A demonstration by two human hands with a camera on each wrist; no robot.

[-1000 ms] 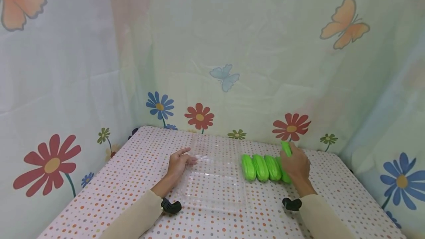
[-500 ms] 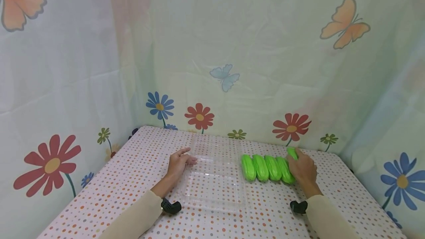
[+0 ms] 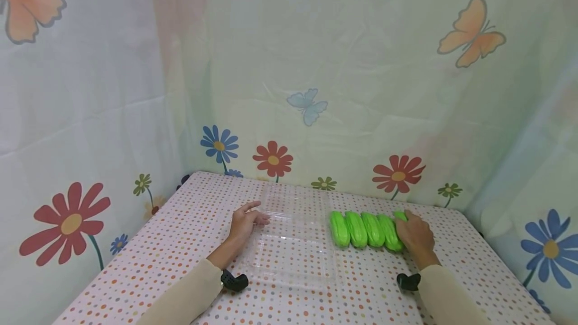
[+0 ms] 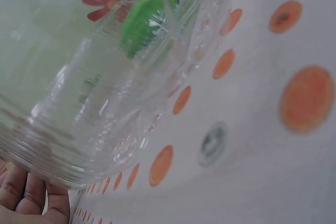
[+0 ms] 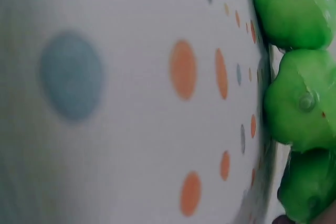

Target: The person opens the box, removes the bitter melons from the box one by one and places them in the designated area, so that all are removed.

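Several glossy green ribbed vegetables that look like bitter melons (image 3: 356, 229) lie side by side in a row in the head view. At the row's right end my right hand (image 3: 416, 234) grips one green bitter melon (image 3: 400, 215), mostly hidden by the fingers. The right wrist view shows the rounded, nubbed ends of the bitter melons (image 5: 302, 98) close by. My left hand (image 3: 244, 223) rests with relaxed fingers at the left edge of a clear plastic clamshell container (image 3: 293, 280), its lid folded back. Bent fingers (image 4: 34, 195) show at the container's edge in the left wrist view.
A polka-dot cloth (image 3: 189, 234) covers the table. Printed curtains (image 3: 361, 129) with flowers and butterflies stand close behind and along both sides. The container lies just left of the green row.
My right hand has moved right and down, bringing the bitter melon it holds from above the row to its right end. The left hand and container stay still.
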